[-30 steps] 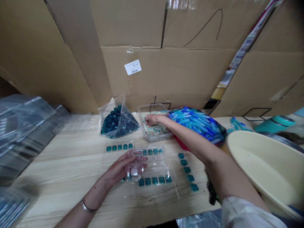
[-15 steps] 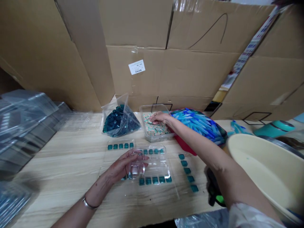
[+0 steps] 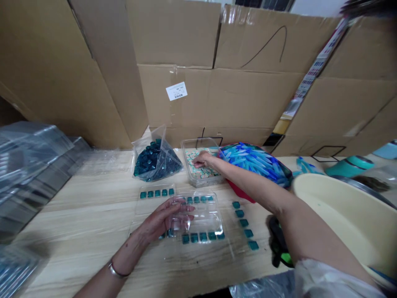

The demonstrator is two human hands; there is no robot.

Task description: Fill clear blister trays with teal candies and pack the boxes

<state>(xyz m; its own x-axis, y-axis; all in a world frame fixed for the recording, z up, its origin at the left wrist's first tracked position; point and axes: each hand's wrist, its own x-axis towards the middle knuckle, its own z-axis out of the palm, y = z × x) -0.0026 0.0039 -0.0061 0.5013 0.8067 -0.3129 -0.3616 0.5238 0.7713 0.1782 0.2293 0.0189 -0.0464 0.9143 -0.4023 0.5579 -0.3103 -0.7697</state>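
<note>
Holding a clear plastic tray (image 3: 203, 221) in front of the body, pointing its right edge almost straight away and leaning it slightly left at the far end; giving no sure reading of the long axis through such glassy plastic. Showing 2 crosswise rows of teal squares (image 3: 203, 237) in or under the tray, and 5 teal tiles (image 3: 244, 222) to the right, forming a column slanting away and leftward.

Working at a pale wood-grain tabletop (image 3: 93, 231), facing a cardboard wall (image 3: 180, 49) bearing a white label (image 3: 176, 91). Seeing stacked clear packaging (image 3: 34, 165) at the far left, a plastic bag (image 3: 169, 161) of dark teal pieces toward the back, a heap of blue slivers (image 3: 254, 163) right of centre, and a cream basin (image 3: 341, 219) at the right.

Closing the fingers of the left hand (image 3: 161, 217) around the tray's left side, showing some fingertips through the plastic. Resting the right hand (image 3: 204, 159) inside a clear box (image 3: 206, 182) just beyond the tray, curling those fingers among small pale pieces (image 3: 191, 157); hiding the fingertips, so leaving it impossible to tell whether gripping 1 or more.
</note>
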